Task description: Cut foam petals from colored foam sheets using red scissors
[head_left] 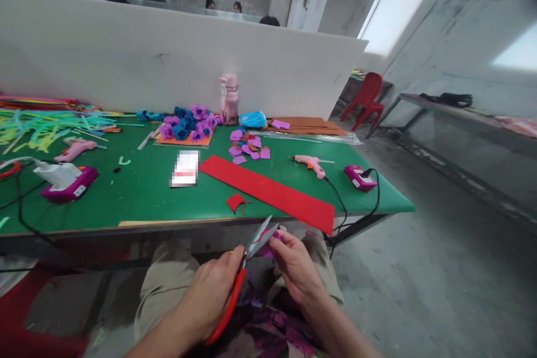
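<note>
My left hand (216,285) is closed around scissors (258,240) with orange-red handles, their blades parted and pointing away from me. In my right hand (296,265), a small purple piece (269,249) is pinched between thumb and fingers, right beside the blades. A thin red sliver shows at the blades; whether it is attached to anything I cannot tell. Both hands are above my lap, just in front of the table edge. Beyond them on the table lie a long red strip (268,190) and a small red scrap (235,202).
On the green table (142,196) are purple and brown cut pieces (251,144), purple and blue flowers (188,123), a pink glue gun (309,165), purple power boxes (359,178) with cords, and a pink bottle (229,99). A white panel (168,56) stands behind.
</note>
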Tool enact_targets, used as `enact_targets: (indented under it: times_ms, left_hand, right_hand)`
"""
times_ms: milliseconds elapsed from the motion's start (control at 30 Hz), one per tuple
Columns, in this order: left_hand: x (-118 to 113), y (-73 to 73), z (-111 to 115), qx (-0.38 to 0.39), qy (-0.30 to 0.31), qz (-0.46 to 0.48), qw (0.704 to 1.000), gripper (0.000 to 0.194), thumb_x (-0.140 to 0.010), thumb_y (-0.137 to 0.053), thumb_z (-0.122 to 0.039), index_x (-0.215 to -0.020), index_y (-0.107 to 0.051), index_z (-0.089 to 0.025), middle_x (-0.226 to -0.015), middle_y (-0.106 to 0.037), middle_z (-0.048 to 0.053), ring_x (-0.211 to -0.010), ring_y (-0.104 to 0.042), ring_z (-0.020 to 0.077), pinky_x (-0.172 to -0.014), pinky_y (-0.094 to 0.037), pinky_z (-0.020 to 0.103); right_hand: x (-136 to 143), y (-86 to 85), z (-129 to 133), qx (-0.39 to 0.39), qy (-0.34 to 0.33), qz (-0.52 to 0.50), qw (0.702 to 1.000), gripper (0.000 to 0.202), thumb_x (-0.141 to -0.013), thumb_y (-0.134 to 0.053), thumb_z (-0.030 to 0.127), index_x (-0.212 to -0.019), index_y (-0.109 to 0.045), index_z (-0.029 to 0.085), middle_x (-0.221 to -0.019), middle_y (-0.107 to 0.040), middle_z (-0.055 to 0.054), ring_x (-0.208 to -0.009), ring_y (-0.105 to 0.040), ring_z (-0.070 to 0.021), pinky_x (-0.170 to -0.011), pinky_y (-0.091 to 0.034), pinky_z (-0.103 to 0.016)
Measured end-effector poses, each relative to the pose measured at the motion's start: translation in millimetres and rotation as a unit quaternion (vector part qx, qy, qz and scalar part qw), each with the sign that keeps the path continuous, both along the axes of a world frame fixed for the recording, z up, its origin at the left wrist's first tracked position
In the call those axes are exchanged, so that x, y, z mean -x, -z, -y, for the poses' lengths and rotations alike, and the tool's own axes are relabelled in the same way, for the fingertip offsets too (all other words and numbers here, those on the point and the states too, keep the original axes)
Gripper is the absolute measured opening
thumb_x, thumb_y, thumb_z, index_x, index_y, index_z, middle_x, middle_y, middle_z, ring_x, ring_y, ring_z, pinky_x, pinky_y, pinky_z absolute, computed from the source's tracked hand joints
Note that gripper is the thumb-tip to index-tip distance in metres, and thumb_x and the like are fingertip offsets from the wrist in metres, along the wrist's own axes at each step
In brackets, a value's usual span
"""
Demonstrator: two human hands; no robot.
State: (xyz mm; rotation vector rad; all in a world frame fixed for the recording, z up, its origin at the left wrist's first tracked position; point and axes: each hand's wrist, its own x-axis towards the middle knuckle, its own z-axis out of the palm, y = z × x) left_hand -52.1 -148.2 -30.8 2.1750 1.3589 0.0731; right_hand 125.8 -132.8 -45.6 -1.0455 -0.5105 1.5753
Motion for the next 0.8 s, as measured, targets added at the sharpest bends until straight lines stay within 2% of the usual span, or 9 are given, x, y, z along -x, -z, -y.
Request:
enact_targets:
  times_ms: [200, 400, 800]
  left_hand:
    - [0.3, -4.1, -0.6, 0.017, 0.009, 0.011, 1.0, 0.056, -0.077, -0.038, -0.008, -0.132, -0.034, -0.02, -0.115, -0.062, 0.012, -0.1, -0.062, 0.0218, -0.085, -0.045, 0.03]
    - [4.1, 2.2, 0.5, 0.02, 0.025, 0.003, 0.999, 0.064, -0.07, -0.04, -0.004, -0.132, -0.03, -0.019, -0.108, -0.064, 0.01, -0.091, -0.065, 0.0226, -0.076, -0.046, 0.03]
    - [3.5, 7.1, 1.1, 0.013, 0.026, -0.014, 0.999, 0.061, -0.071, -0.041, -0.006, -0.13, -0.03, -0.019, -0.103, -0.066, 0.01, -0.082, -0.066, 0.0223, -0.069, -0.044, 0.028]
  right_hand:
    - [-0.7, -4.2, -0.5, 0.001, -0.005, 0.014, 1.0, 0.022, -0.054, -0.083, 0.031, -0.065, -0.07, 0.016, -0.06, -0.066, 0.0, -0.054, -0.052, -0.0103, -0.057, -0.039, -0.022]
    - [-1.3, -3.2, -0.2, -0.003, -0.015, 0.011, 1.0, 0.019, -0.057, -0.081, 0.03, -0.063, -0.068, 0.017, -0.059, -0.064, 0.002, -0.055, -0.052, -0.0103, -0.058, -0.039, -0.022]
    - [-2.4, -0.3, 0.1, -0.007, -0.019, 0.014, 1.0, 0.019, -0.059, -0.08, 0.03, -0.07, -0.072, 0.017, -0.061, -0.065, 0.001, -0.057, -0.053, -0.0102, -0.059, -0.04, -0.022]
